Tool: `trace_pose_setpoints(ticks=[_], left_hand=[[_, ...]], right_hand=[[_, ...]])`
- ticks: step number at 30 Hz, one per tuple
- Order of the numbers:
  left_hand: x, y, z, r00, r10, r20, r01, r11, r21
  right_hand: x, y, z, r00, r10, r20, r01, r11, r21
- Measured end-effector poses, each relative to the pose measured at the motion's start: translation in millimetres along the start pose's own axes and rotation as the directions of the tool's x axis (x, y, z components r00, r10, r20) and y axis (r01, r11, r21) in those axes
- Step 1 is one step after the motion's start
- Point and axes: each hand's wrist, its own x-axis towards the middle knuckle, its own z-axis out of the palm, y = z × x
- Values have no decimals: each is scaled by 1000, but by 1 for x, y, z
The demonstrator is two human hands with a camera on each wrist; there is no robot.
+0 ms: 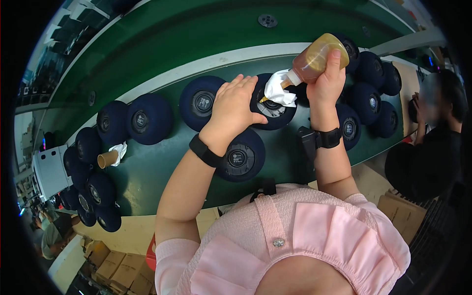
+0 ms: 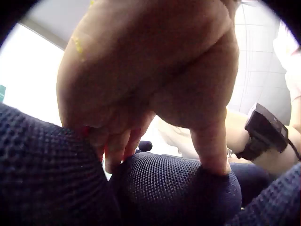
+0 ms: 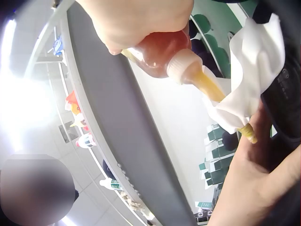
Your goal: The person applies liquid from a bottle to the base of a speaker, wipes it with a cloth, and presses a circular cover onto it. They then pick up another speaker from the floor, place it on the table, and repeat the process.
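Observation:
My right hand [image 1: 326, 83] grips a clear squeeze bottle [image 1: 314, 61] of amber liquid, tilted nozzle-down. A crumpled white tissue [image 1: 279, 89] is wrapped around its yellowish nozzle [image 3: 210, 85]. The nozzle tip points at the underside of a round, navy mesh-covered unit, likely a speaker [image 1: 275, 118]. My left hand [image 1: 235, 105] holds that speaker from its left side, fingers on the far side and thumb on the near side. In the left wrist view the thumb meets the mesh cover [image 2: 164, 183]. Yellow smears mark the left hand.
Similar round units stand close by, one to the left [image 1: 189, 110] and another nearer me [image 1: 241, 169]. More cluster at both ends of the green table [image 1: 147, 182]. A cardboard tube [image 1: 104, 160] with tissue lies at left. Another person [image 1: 427, 132] sits at right.

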Motion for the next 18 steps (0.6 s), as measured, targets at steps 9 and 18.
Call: trace_pose_setpoints(ticks=[9, 18], left_hand=[[-1, 8, -9, 990, 12, -142, -17, 999, -38], [-4, 27, -4, 940, -336, -59, 336, 942, 0]], right_hand=[[6, -4, -1, 1000, 21, -17, -19, 997, 81], [22, -3, -22, 967, 192, -170, -138, 949, 284]])
